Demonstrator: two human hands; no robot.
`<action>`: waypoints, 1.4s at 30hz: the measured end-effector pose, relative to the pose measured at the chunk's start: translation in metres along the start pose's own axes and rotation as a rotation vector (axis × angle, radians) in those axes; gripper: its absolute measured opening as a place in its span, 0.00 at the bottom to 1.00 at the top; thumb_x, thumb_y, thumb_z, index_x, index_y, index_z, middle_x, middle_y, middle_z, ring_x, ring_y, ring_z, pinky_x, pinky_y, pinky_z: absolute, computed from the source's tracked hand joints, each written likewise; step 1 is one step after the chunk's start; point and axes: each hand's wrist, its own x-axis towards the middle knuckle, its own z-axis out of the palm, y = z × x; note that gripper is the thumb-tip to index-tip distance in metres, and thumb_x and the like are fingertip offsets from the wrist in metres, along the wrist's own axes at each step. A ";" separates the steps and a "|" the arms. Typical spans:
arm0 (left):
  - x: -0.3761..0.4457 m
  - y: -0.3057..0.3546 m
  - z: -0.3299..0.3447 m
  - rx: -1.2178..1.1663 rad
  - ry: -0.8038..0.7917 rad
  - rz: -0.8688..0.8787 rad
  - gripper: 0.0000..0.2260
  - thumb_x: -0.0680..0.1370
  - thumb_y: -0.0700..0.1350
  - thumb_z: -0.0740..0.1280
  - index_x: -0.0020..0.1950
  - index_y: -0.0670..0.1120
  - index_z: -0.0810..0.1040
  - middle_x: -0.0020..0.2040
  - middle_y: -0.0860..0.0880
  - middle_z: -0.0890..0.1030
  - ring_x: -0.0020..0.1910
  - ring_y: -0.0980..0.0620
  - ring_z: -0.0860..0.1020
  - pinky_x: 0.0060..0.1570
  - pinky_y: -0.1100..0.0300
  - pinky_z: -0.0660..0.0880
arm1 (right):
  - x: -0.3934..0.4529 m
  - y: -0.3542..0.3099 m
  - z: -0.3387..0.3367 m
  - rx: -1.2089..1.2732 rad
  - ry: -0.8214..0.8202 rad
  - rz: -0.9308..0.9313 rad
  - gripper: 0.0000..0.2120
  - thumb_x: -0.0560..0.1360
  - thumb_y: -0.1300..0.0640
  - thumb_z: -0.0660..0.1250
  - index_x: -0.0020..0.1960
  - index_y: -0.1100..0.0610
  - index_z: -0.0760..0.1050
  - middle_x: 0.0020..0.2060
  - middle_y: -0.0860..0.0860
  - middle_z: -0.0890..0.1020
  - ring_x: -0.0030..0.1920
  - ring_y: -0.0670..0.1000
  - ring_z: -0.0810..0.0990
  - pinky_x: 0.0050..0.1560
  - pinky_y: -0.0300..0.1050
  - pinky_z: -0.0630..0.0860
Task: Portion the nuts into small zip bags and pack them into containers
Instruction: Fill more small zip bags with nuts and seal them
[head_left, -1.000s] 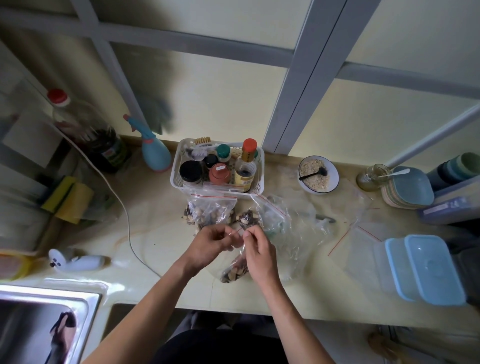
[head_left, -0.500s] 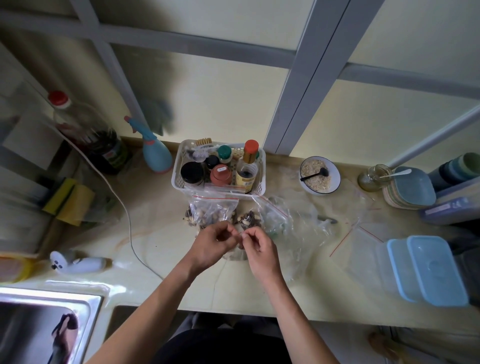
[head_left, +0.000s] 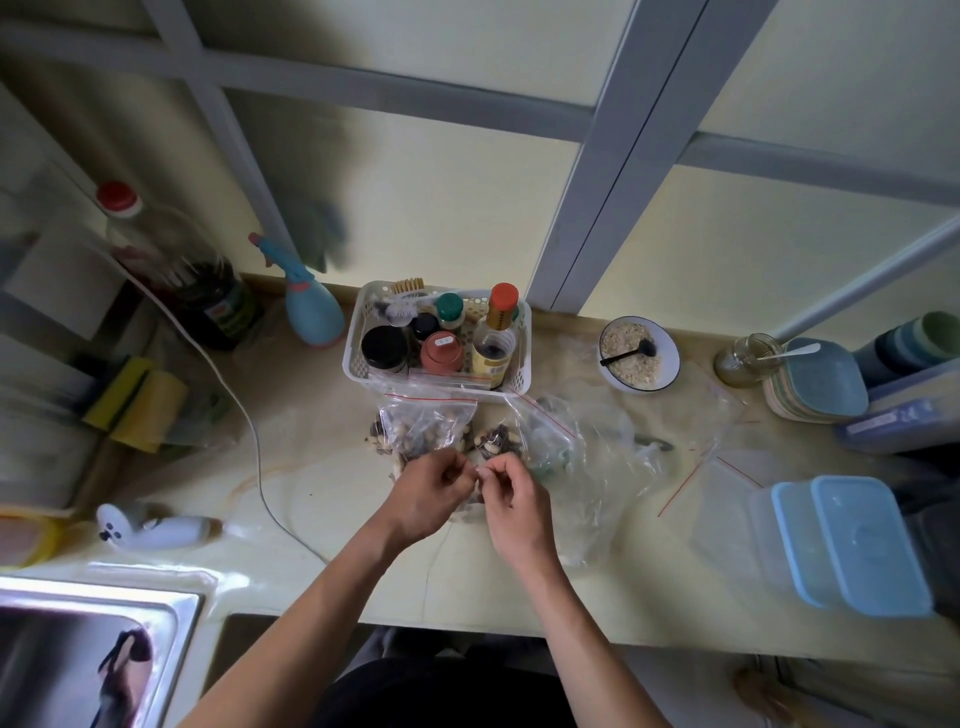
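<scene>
Head view puts my two hands almost together at the middle of the worktop (head_left: 322, 488). My left hand (head_left: 423, 493) and my right hand (head_left: 511, 499) both have thumb and fingers curled in, pinching the top edge of a small zip bag (head_left: 475, 506) that hangs mostly hidden beneath them; only a sliver of plastic and a few nuts show between the wrists. I judge the pinch sits along the seal strip, so I am either pressing it closed or holding the mouth, and I cannot tell which.

Just beyond my knuckles lies a filled bag of nuts (head_left: 426, 426) with its red zip line across the top, lying flat so nothing spills. Beside it, to the right, a larger crumpled bag (head_left: 566, 452) lies open with more nuts (head_left: 493, 441) at its mouth, close enough to scoop from. Behind both stands a white basket (head_left: 522, 332) of jars and bottles.

Further right, empty zip bags (head_left: 727, 488) lie flat on the worktop, and at the far right sit the blue-lidded containers (head_left: 852, 540), well apart from my hands, lids on, waiting for the portions. A bowl of oats (head_left: 639, 353) with a dark spoon stands behind them. The sink (head_left: 171, 623) is at my near left.
</scene>
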 end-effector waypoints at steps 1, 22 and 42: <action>0.000 0.001 0.000 0.012 0.002 0.003 0.07 0.80 0.47 0.67 0.43 0.47 0.77 0.35 0.54 0.79 0.33 0.58 0.73 0.37 0.61 0.71 | 0.000 0.000 0.000 0.002 -0.002 0.006 0.07 0.80 0.63 0.66 0.44 0.56 0.75 0.35 0.47 0.80 0.36 0.48 0.77 0.39 0.39 0.73; -0.006 0.008 -0.006 0.025 0.038 0.028 0.03 0.75 0.45 0.70 0.41 0.49 0.79 0.38 0.48 0.81 0.33 0.57 0.73 0.40 0.54 0.74 | 0.002 -0.009 -0.010 0.094 -0.082 -0.026 0.08 0.78 0.67 0.68 0.42 0.57 0.76 0.35 0.45 0.79 0.36 0.43 0.75 0.40 0.36 0.72; -0.020 0.006 -0.011 -0.031 0.015 0.037 0.07 0.77 0.42 0.71 0.39 0.47 0.78 0.34 0.55 0.78 0.33 0.60 0.73 0.37 0.67 0.70 | -0.005 0.005 -0.012 0.205 -0.044 0.098 0.04 0.78 0.59 0.69 0.44 0.55 0.77 0.38 0.52 0.82 0.37 0.49 0.79 0.41 0.42 0.74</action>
